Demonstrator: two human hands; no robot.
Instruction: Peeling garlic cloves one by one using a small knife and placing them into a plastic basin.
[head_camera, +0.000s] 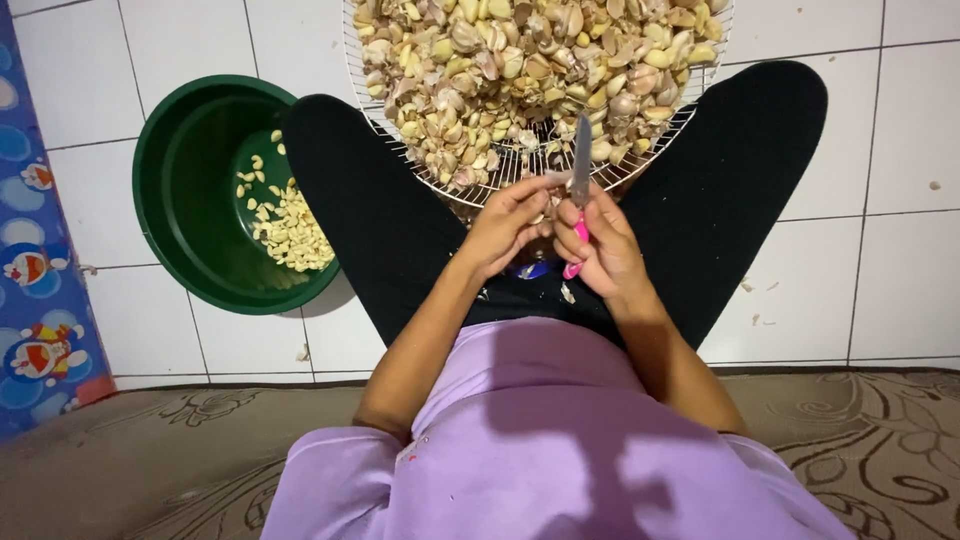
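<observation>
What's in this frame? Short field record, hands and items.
left hand: pinches a garlic clove, hidden in the fingers
right hand: grips knife, pink handle, blade up
rack: round wire, piled with unpeeled garlic, ahead of the hands
bowl: green, on the left, holds peeled cloves
floor: white tiles, scraps of skin

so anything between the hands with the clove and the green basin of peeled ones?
Yes. The person's left thigh in black lies between the left hand and the green basin; the way runs over it. The right hand holds the pink-handled knife. The clove itself is too small to make out.
</observation>
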